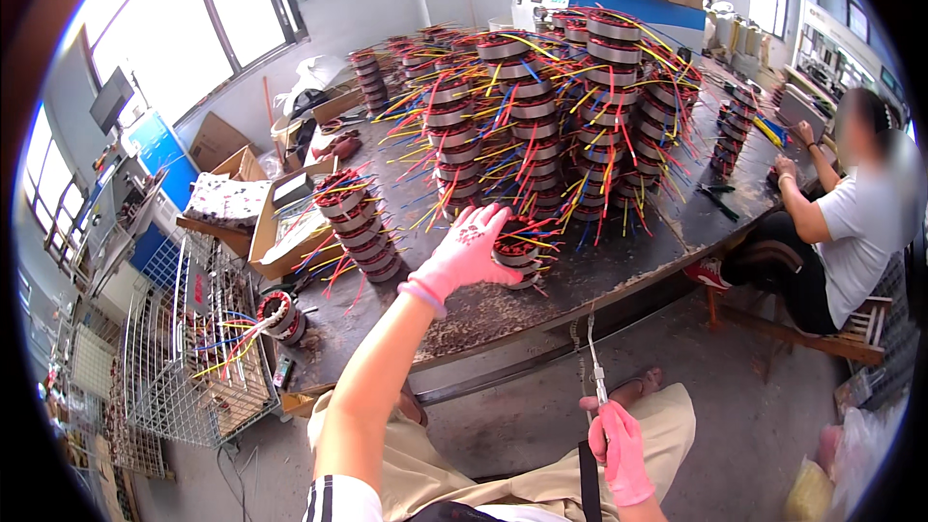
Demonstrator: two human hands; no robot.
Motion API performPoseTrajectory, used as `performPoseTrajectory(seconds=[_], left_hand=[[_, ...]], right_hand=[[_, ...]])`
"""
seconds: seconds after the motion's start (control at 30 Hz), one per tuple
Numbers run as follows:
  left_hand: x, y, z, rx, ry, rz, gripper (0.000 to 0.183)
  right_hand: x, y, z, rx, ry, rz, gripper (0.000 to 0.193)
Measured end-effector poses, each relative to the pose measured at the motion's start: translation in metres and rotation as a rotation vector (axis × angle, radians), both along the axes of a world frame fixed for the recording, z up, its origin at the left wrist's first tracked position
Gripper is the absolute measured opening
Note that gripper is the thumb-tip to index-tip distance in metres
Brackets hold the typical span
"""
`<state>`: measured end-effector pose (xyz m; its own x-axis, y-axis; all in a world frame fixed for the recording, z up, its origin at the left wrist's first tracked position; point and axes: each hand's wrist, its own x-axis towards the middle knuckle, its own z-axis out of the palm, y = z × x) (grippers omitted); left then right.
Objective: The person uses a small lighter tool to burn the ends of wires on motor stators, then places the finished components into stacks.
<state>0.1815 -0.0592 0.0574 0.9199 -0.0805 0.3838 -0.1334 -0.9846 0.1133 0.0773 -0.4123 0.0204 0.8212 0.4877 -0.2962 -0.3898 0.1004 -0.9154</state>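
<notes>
My left hand (471, 249), in a pink glove, stretches over the table with thumb and fingers spread apart. It is right at a short stack of wound motor stators (518, 256), beside their left side; whether it touches them I cannot tell. My right hand (622, 449), also gloved in pink, is closed around a slim tool with a thin metal shaft (597, 367), pointing up over my lap. The kind of tool is not clear. Taller stator stacks (534, 130) with red, yellow and blue wire leads rise behind. Another stack (358, 227) leans at the left.
A single stator (281, 317) lies near the table's left corner. Cardboard boxes (280, 222) and a wire cage cart (198, 338) are at the left. At the right a co-worker (860, 213) sits on a wooden stool, near black pliers (717, 201) and a separate stator stack (734, 130).
</notes>
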Motion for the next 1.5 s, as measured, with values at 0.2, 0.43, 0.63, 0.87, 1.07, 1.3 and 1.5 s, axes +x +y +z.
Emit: performPoseTrajectory(seconds=[0.2, 0.43, 0.63, 0.87, 1.07, 1.3, 1.5], left_hand=[[0.033, 0.014, 0.001, -0.266, 0.234, -0.060, 0.102], [-0.070, 0.013, 0.015, -0.250, 0.010, 0.060, 0.098], [-0.173, 0.045, -0.026, -0.272, 0.128, 0.289, 0.094], [-0.194, 0.057, -0.070, -0.304, 0.187, 0.336, 0.101], [-0.192, 0.066, -0.076, -0.517, 0.218, 0.290, 0.102], [-0.186, 0.047, -0.084, -0.223, 0.125, 0.368, 0.106], [-0.185, 0.044, -0.084, -0.184, 0.115, 0.390, 0.104]], right_hand=[[-0.002, -0.004, 0.001, 0.007, 0.003, -0.007, 0.044], [-0.008, 0.000, 0.003, -0.034, 0.094, 0.098, 0.036], [-0.027, 0.036, -0.014, -0.022, 0.145, 0.269, 0.034], [-0.038, 0.064, -0.031, -0.023, 0.163, 0.378, 0.036], [-0.037, 0.069, -0.030, -0.131, 0.154, 0.363, 0.037], [-0.038, 0.075, -0.034, -0.144, 0.173, 0.397, 0.035], [-0.042, 0.076, -0.040, -0.114, 0.234, 0.420, 0.034]])
